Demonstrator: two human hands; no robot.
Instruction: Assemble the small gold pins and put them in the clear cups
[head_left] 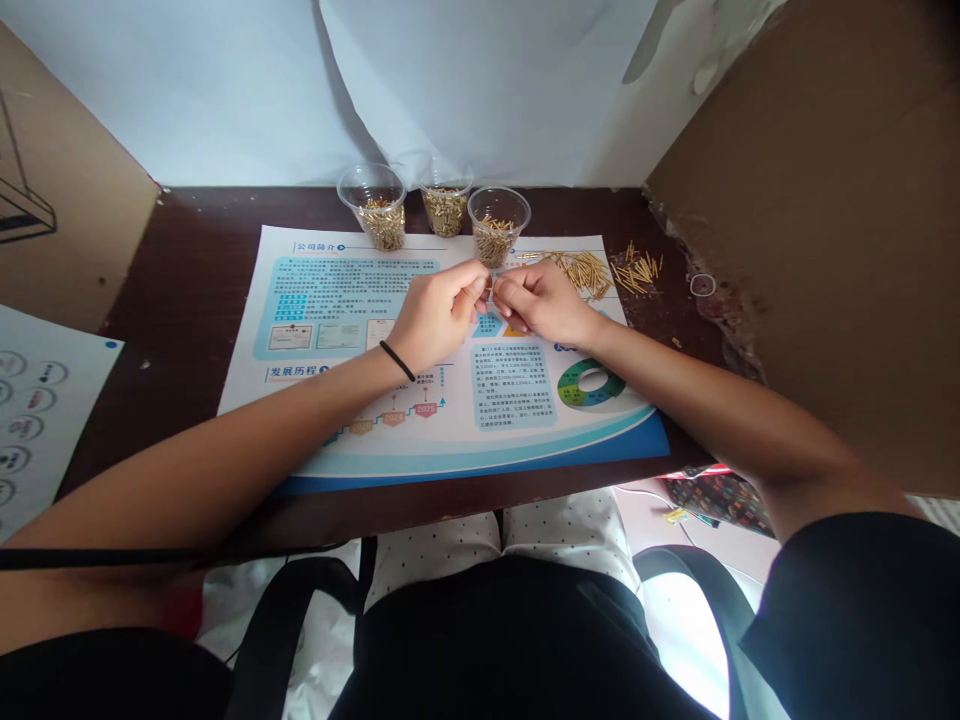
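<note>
My left hand [436, 315] and my right hand [541, 303] meet above a printed paper sheet [345, 300], their fingertips pinching something small and metallic [488, 288], probably a brass pin. Its exact shape is hidden by my fingers. Just beyond my right hand stands a clear plastic cup of brass pins [499, 232], with two similar cups [382, 222] [445, 212] to its left. Loose brass pins [577, 270] lie scattered on the sheet to the right of that cup. A black hair tie [397, 360] circles my left wrist.
The sheet lies on a dark wooden table [187, 280]. Another pin pile [637, 270] and a rubber band [703, 285] sit on the table at right. Cardboard walls [825, 230] [67, 180] flank it, a white backdrop stands behind, and a printed sheet [37, 420] lies at left.
</note>
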